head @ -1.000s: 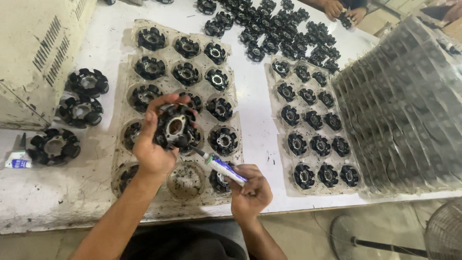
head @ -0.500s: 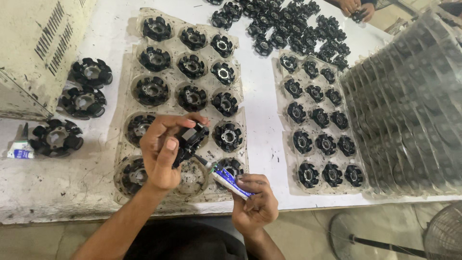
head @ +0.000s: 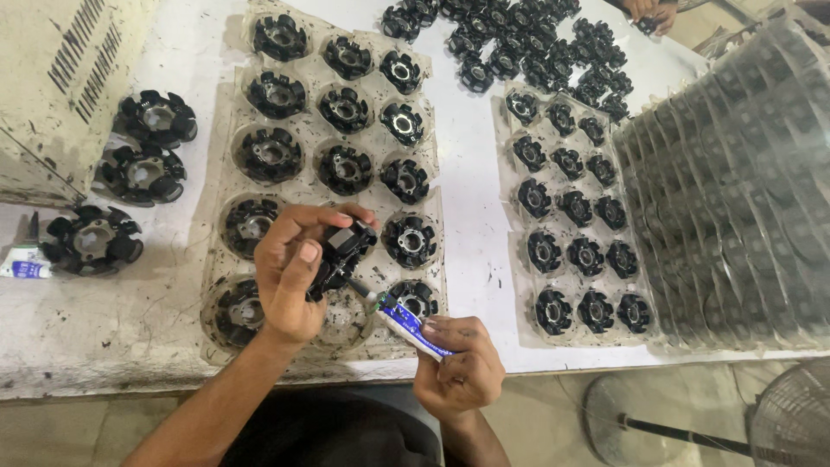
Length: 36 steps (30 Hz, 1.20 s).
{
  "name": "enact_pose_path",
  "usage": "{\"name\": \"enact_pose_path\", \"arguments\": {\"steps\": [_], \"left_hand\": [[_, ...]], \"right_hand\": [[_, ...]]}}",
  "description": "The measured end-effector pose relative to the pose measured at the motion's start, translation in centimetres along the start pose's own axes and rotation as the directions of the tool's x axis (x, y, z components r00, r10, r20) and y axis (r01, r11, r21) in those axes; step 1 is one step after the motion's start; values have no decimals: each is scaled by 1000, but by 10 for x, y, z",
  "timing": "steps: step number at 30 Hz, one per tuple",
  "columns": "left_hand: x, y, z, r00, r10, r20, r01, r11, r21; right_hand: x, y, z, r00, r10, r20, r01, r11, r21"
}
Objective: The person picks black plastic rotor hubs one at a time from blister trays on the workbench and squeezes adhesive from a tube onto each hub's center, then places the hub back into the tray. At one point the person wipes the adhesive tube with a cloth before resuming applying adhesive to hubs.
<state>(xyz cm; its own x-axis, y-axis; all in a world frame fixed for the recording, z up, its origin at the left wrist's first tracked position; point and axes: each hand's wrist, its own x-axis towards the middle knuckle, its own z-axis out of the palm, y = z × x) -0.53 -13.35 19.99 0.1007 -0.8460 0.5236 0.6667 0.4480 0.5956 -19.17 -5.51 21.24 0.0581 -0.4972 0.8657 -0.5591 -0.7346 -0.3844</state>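
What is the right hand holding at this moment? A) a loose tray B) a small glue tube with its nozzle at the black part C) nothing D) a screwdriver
B: the right hand grips a small glue tube whose nozzle meets the black part in the left hand.

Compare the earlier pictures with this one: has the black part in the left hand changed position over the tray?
Yes. The black part in the left hand has tipped on edge, and the tube nozzle now meets it above the tray.
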Motion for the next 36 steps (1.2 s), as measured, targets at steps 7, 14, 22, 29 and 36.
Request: {"name": "enact_pose_path", "arguments": {"steps": [7, 14, 22, 29, 36], "left_hand": [[1, -2, -2, 1000, 31, -2, -31, 999, 26], [0, -3, -4, 999, 6, -45, -7, 1000, -20], [-14, -7, 15, 895, -299, -330, 68, 824, -562], [-27, -7, 28, 816, -435, -380, 132, 781, -611], [-29, -6, 27, 808, -468, -358, 160, 759, -631]], "right_hand": [[-2, 1, 0, 1000, -7, 21, 7, 1000, -6], [-3, 2, 4, 1000, -18, 14, 18, 1000, 0], [-12, 1, 2, 998, 43, -45, -46, 997, -54], [-16, 1, -2, 999, -18, -27, 18, 1000, 3], [-14, 1, -5, 999, 29, -26, -28, 999, 14]]}}
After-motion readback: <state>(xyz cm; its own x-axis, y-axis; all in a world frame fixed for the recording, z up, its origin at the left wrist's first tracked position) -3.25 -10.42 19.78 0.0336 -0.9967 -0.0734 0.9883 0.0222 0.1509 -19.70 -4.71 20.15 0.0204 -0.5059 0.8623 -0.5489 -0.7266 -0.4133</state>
